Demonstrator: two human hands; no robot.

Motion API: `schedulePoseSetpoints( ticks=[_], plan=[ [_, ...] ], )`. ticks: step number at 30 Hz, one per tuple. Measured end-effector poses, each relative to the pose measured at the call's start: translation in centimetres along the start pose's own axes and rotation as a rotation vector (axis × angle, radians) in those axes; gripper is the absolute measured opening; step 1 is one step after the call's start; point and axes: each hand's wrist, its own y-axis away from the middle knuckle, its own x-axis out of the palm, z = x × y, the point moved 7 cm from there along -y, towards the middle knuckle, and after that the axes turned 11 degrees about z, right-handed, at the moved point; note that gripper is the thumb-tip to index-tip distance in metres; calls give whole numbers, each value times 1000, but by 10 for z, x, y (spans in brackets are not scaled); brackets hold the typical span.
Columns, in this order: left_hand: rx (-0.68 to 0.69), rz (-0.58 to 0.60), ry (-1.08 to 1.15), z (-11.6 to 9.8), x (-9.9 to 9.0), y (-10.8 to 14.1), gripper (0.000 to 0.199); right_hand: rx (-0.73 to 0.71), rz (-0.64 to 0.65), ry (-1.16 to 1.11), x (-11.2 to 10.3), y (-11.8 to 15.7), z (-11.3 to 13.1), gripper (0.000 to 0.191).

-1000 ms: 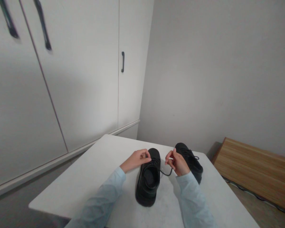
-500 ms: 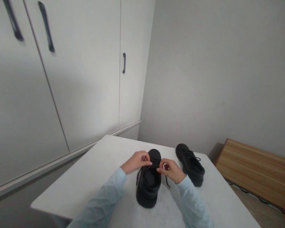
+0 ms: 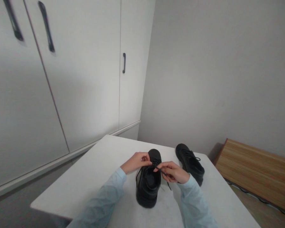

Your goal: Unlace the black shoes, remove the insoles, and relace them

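Note:
A black shoe (image 3: 147, 193) stands on the white table, its toe pointing away from me and its opening towards me. At the left of its lacing, my left hand (image 3: 140, 161) is closed in a pinch on a shoelace. My right hand (image 3: 172, 172) is closed on a black shoelace (image 3: 161, 171) over the right side of the opening, and the lace's loose end hangs below the fingers. Another lace end droops along the shoe's left side. The crossing of the laces is partly hidden by my fingers.
A second black shoe (image 3: 190, 163), laced, stands at the table's back right. The white table (image 3: 90, 177) has its far edge near white cupboards (image 3: 85, 79) with dark handles. A wooden board (image 3: 256, 171) lies lower at the right, beside the grey wall.
My right hand has shifted slightly right and towards me, turning over with the shoelace now showing across its fingers. My left hand and the shoe have stayed in place.

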Motion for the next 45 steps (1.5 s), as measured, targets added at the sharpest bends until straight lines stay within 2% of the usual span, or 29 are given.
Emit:
schedulePoseSetpoints(
  ticks=[2, 6, 12, 14, 16, 21, 28, 38, 45],
  plan=[
    [-16, 12, 23, 3, 1, -1, 29, -41, -24, -18, -1, -3, -1, 44],
    [-27, 36, 50, 5, 2, -1, 26, -138, -164, -75, -11, -12, -7, 52],
    [15, 104, 56, -2, 3, 3, 9, -149, -397, -171, -24, -19, -17, 56],
    [44, 120, 71, -6, 3, 4, 15, -148, -435, -183, -26, -20, -18, 55],
    [73, 119, 51, -10, 2, 6, 19, -143, -447, -198, -26, -20, -21, 54],
    [123, 33, -108, -13, -4, 5, 11, -119, -454, -215, -27, -21, -24, 53],
    [245, -61, -276, -19, -9, 6, 26, -78, -491, -155, -27, -18, -19, 49],
    [215, -201, -386, -14, -13, 9, 26, -69, -484, -111, -27, -18, -20, 50],
    [267, -303, -433, -20, -8, 11, 21, -112, -464, -69, -25, -19, -14, 51]
  ],
)
